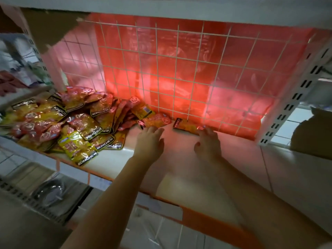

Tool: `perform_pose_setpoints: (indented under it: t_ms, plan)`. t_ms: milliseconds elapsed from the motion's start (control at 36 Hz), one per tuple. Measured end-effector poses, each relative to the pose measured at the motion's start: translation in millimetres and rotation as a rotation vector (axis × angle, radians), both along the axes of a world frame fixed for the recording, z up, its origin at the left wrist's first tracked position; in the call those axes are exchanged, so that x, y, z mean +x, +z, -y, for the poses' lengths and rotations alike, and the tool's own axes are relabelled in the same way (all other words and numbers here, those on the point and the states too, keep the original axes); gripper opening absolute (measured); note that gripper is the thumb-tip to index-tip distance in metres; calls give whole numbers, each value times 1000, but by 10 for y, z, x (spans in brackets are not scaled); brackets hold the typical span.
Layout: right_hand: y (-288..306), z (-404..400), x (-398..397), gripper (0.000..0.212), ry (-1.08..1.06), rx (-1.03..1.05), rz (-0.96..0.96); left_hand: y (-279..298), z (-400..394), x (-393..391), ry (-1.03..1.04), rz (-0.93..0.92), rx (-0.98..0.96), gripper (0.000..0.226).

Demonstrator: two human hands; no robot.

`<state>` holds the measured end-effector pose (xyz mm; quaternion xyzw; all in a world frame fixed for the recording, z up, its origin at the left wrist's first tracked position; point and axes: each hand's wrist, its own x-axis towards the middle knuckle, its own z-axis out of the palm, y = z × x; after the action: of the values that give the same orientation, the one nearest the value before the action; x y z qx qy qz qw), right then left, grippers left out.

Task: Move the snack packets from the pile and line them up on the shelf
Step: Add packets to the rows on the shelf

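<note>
A pile of yellow and red snack packets [59, 121] covers the left part of the white shelf [179, 159]. Two packets lie apart from it along the back grid: one [155, 121] just right of the pile, another [186, 126] further right. My left hand [150, 141] lies flat with straight fingers, its tips touching the near edge of the first packet. My right hand [208, 141] reaches to the second packet, its fingertips on that packet's right end; I cannot see whether they pinch it.
A white wire grid [179, 69] with red plastic behind it closes the shelf's back. A perforated white upright [294, 97] stands at the right. The shelf above [161, 9] overhangs. An orange strip [206, 218] edges the shelf front.
</note>
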<state>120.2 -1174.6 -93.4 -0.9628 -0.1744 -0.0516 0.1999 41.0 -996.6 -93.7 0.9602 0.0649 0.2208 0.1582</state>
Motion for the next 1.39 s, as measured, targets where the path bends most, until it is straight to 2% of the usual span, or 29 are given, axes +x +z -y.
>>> perform_pose_setpoints:
  t_ms: [111, 222, 306, 389, 472, 583, 722, 778, 806, 861, 972, 1028, 1083, 1139, 1194, 1278, 1389]
  plan:
    - [40, -153, 233, 65, -86, -9, -31, 36, -298, 227, 12, -76, 38, 36]
    - [117, -275, 343, 79, -76, -51, -87, 9, -537, 446, -25, -130, 13, 43]
    - [116, -334, 329, 79, -78, -55, -167, 5, -620, 555, -32, -162, -9, 47]
    - [43, -345, 294, 78, -54, -58, -156, -1, -703, 608, -30, -229, 35, 44]
    - [6, -340, 226, 75, -31, -10, -117, 2, -774, 665, -69, -308, 122, 31]
    - [24, -354, 68, 63, -36, 134, -117, -16, -822, 748, -33, -334, 66, 39]
    - [-47, -409, -51, 39, -165, 397, -123, -18, -761, 717, 28, -328, 68, 55]
    - [-11, -451, -89, 29, -223, 473, -168, 17, -751, 721, 55, -373, -2, 62]
    - [10, -474, -105, 30, -229, 483, -189, 24, -756, 738, 67, -409, -46, 66]
    - [26, -516, -142, 48, -236, 417, -213, 65, -761, 741, 54, -474, -89, 69]
    - [-42, -591, -224, 45, -378, 188, 49, 70, -756, 693, -87, -566, -254, 53]
    - [-21, -626, -289, 60, -459, 34, 12, 43, -763, 642, -108, -561, -316, 59]
    - [-1, -629, -334, 78, -533, -2, -95, -48, -800, 619, -107, -512, -350, 76]
    - [21, -621, -376, 92, -574, 44, -162, -70, -802, 528, -103, -448, -400, 74]
    - [38, -617, -416, 100, -584, 115, -208, -48, -779, 412, -83, -378, -479, 60]
    - [19, -624, -472, 103, -544, 264, -249, -81, -764, 313, -98, -334, -635, 46]
    - [28, -597, -551, 103, -514, 525, -238, -56, -776, 194, -165, -282, -901, 38]
